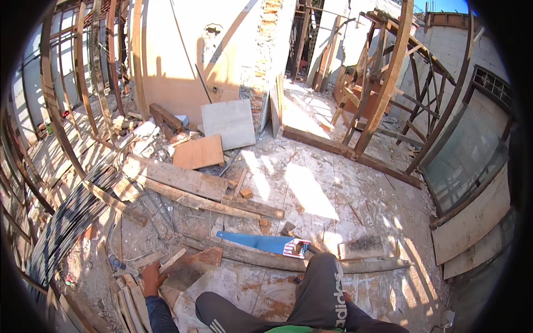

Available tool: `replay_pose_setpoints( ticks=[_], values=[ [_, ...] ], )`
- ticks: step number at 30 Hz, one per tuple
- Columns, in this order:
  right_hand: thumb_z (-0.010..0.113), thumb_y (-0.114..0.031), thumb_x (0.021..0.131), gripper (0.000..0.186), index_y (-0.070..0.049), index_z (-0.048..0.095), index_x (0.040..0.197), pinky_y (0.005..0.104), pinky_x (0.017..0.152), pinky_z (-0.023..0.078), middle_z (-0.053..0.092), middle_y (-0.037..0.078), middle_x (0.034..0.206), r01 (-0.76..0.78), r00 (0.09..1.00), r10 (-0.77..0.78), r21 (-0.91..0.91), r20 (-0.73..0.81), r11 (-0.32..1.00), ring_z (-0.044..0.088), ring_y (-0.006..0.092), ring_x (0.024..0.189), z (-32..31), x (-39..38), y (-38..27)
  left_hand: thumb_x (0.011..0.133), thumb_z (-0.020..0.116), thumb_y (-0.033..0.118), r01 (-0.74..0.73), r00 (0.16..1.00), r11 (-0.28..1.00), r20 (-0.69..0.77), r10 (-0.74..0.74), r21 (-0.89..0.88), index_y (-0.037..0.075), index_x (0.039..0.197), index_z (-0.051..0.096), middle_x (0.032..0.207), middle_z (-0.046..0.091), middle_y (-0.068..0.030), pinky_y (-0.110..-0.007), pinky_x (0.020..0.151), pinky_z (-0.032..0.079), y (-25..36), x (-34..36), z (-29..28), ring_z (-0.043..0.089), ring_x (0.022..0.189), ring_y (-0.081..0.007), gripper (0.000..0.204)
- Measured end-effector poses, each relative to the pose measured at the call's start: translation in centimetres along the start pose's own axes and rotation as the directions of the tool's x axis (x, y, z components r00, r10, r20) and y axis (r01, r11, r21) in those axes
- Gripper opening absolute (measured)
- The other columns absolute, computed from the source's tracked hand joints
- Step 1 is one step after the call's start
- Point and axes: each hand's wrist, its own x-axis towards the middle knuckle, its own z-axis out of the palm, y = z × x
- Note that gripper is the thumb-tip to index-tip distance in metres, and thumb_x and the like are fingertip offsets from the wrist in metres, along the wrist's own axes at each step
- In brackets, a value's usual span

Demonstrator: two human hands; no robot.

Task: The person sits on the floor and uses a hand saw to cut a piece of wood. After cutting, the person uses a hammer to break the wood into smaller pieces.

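Observation:
My left hand (151, 278) is low at the left, its fingers bent around the end of a short tool (125, 268) with a pale shaft and a dark grey-blue end; its exact kind is unclear. Beside that hand lies a rough wood offcut (186, 272). A hand saw (252, 242) with a blue blade and a patterned red, white and blue handle end rests across a long weathered plank (244, 257) in front of my knees. My right sleeve (363, 319) comes in behind my knee; only a sliver of my right hand (347, 297) shows, its fingers hidden.
Bundled steel rods (66, 222) lie at the left, next to upright timber posts (55, 111). Planks (183, 177), an orange-brown board (198, 152) and a grey panel (228, 124) lie amid rubble ahead. Timber framing (383, 83) and leaning glazed panels (466, 161) stand at right.

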Motion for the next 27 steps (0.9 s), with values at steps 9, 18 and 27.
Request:
replay_pose_setpoints(
  ticks=[9,18,27],
  values=[
    [0.055,-0.046,0.092,0.064,-0.003,0.041,0.137,0.0442,0.093,0.049,0.055,0.025,0.127,0.128,0.982,-0.153,0.213,0.107,0.969,0.057,0.0391,0.116,4.8,-1.6,-16.4,0.069,0.072,0.034,0.015,0.982,0.979,0.186,0.024,-0.205,0.006,0.115,0.067,0.109,0.068,-0.0223,-0.049,0.091,0.049,-3.0,-0.9,3.6,0.063,0.103,-0.0407,0.053],
    [0.052,-0.054,0.093,0.075,0.0,0.036,0.143,0.0427,0.096,0.047,0.053,0.027,0.132,0.019,0.986,-0.056,0.225,0.16,0.974,0.055,0.0386,0.121,6.0,-3.2,-14.3,0.075,0.071,0.043,-0.004,0.998,0.982,0.067,0.017,-0.191,0.004,0.101,0.07,0.095,0.069,-0.0244,-0.05,0.086,0.051,-1.1,-2.5,3.6,0.065,0.095,-0.0433,0.047],
    [0.049,-0.063,0.095,0.087,0.003,0.032,0.148,0.0412,0.1,0.046,0.052,0.029,0.137,-0.045,0.923,0.055,-0.034,0.381,0.998,0.054,0.038,0.125,10.1,-0.5,-4.9,0.093,0.051,0.042,0.164,0.963,0.973,-0.189,-0.194,-0.161,0.003,0.075,0.067,0.07,0.063,-0.0216,-0.053,0.073,0.049,2.7,-3.7,2.8,0.062,0.072,-0.0427,0.046]
  ],
)
